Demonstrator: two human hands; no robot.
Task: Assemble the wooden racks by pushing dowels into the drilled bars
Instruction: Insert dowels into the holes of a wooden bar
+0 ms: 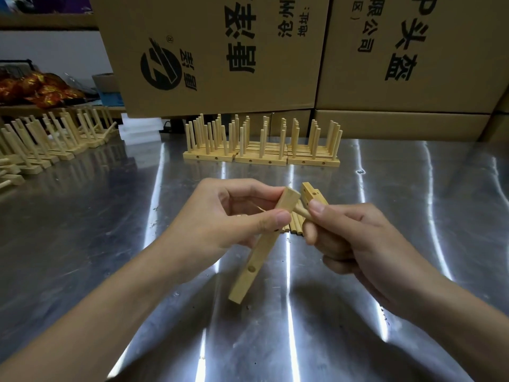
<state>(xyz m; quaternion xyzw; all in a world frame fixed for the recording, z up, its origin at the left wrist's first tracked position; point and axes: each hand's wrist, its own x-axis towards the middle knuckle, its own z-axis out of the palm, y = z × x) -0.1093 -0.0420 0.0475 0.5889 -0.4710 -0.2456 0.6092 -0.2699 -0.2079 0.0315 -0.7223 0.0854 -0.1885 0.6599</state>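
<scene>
Left hand (220,216) grips the bar (261,246) near its far end; right hand (347,232) pinches a dowel (301,212), tip touching the bar's side, crosswise.

finished racks (261,144) ahead, cardboard boxes (220,51) behind

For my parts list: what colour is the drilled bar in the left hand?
The bar is pale yellowish wood; head view.

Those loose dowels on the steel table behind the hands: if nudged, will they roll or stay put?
Probably roll: the loose dowels are round and the table is smooth, shiny metal. Lying side by side in a bunch, they would likely scatter rather than move together. They look like thin, stiff wood, so likely light and unbending.
</scene>
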